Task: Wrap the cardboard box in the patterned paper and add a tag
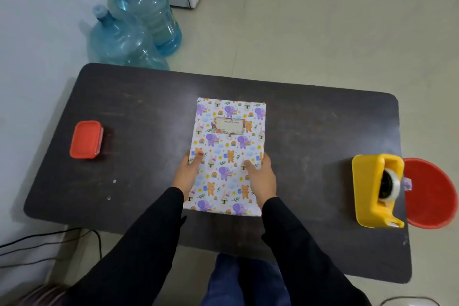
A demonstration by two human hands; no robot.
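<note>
The box [227,151], fully covered in white paper printed with elephants, bears and rainbows, lies lengthwise at the middle of the dark table [139,117]. A "Best Wishes" tag [229,125] sticks on its top face near the far end. My left hand [187,174] grips the box's left edge, thumb on top. On the opposite edge my right hand [260,176] grips the same way, thumb on the paper. Both sleeves are black.
A red-lidded container [86,139] sits at the table's left. A yellow tape dispenser [376,190] stands at the right edge, beside a red bin [432,194] on the floor. Two blue water bottles [134,25] stand beyond the table. Cables [44,243] trail at lower left.
</note>
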